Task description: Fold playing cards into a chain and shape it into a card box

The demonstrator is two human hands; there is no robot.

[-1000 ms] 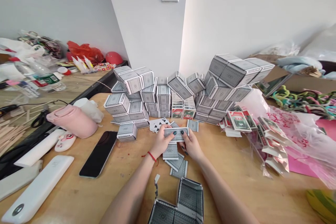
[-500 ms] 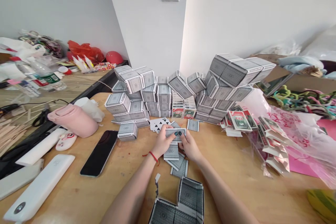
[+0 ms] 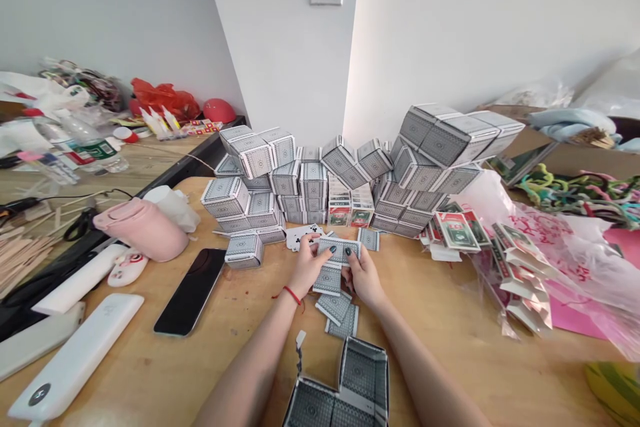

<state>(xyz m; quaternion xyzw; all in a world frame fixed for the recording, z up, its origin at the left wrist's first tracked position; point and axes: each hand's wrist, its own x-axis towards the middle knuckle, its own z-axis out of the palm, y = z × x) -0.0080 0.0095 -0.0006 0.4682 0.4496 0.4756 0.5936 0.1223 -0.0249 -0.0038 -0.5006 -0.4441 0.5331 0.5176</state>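
My left hand pinches one end of a card, thumb on top, and my right hand has the other end the same way; whether it is one card or a few together, I cannot tell. It lies crosswise between my hands, back side up, just beyond the loose cards spread toward me on the table. Nearer me, between my forearms, sits an open card box, and past my fingers stand the card blocks. I judge that I am shaping or lining up this card, probably for a fold. The next move seems to call for even pressure from both thumbs, edges kept square, so that it creases straight without slipping.
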